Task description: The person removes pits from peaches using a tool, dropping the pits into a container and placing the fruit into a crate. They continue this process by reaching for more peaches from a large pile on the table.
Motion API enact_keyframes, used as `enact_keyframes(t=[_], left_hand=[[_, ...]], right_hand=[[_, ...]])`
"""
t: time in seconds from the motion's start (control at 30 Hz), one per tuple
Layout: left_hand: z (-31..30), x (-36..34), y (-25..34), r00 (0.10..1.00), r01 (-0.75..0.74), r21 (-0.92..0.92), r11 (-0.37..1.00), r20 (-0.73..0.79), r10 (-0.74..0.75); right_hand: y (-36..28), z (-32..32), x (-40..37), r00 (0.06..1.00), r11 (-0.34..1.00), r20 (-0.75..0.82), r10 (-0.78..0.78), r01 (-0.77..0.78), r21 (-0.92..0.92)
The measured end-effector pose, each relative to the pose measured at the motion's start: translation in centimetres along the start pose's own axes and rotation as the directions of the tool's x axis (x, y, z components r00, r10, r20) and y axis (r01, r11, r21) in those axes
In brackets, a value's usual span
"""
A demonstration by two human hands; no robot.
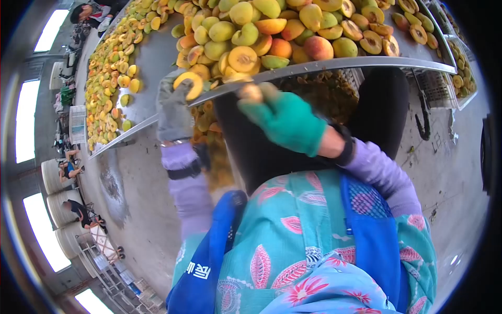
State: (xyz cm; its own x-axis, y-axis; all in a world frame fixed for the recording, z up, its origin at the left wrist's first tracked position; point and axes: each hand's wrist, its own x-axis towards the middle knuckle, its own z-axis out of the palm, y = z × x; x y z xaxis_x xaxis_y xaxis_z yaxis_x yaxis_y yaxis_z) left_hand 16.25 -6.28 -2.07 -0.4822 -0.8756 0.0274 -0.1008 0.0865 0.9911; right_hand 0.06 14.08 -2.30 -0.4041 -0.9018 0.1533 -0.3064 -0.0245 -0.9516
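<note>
My left hand, in a grey glove, is at the metal table's front edge, its fingers closed on a cut peach half with a hollow centre. To its right, my right hand wears a green glove. Its fingers are curled round a small brownish thing, blurred by motion and too unclear to name. Whole and halved yellow-green peaches are heaped on the table just beyond both hands.
Below the table edge, more fruit pieces lie between my knees. White crates with fruit stand at the right. Far left are large pale tubs, a loaded cart and several people.
</note>
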Motion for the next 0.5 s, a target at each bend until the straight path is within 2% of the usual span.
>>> enact_keyframes(t=[0.03,0.1,0.17,0.2,0.23,0.3,0.37,0.5], left_hand=[[3.3,-1.6,0.6,0.991,-0.132,-0.038,0.99,0.001,0.132],[6.4,-3.2,1.1,0.994,-0.063,-0.254,0.965,0.072,0.084],[8.6,-3.8,0.9,0.982,-0.126,-0.257,0.958,0.105,0.158],[9.5,-4.1,0.7,0.964,-0.228,-0.158,0.961,0.104,0.246],[10.2,-4.2,0.9,0.959,-0.25,-0.122,0.961,0.105,0.262],[11.6,-4.5,1.4,0.95,-0.291,-0.05,0.955,0.106,0.295],[12.5,-4.3,1.6,0.974,-0.197,-0.192,0.961,0.077,0.215],[13.5,-5.3,2.6,0.987,-0.158,-0.237,0.958,-0.022,0.158]], right_hand=[[-0.7,0.3,0.3,0.996,0.987,0.062,-0.062,0.07,-0.143],[0.0,1.0,1.0,0.995,0.98,0.102,-0.005,0.025,-0.196],[1.1,1.0,1.2,0.995,0.975,0.088,0.045,-0.025,-0.219],[1.1,0.7,0.8,0.998,0.979,0.048,-0.042,0.05,-0.199],[1.1,0.4,0.5,0.992,0.974,0.008,-0.128,0.127,-0.187],[0.5,0.2,0.2,0.994,0.993,0.019,0.112,-0.111,-0.042],[0.2,-0.2,-0.2,0.99,0.989,-0.005,0.14,-0.14,-0.045],[0.2,0.2,-1.0,0.993,0.992,-0.012,0.115,-0.115,-0.054]])
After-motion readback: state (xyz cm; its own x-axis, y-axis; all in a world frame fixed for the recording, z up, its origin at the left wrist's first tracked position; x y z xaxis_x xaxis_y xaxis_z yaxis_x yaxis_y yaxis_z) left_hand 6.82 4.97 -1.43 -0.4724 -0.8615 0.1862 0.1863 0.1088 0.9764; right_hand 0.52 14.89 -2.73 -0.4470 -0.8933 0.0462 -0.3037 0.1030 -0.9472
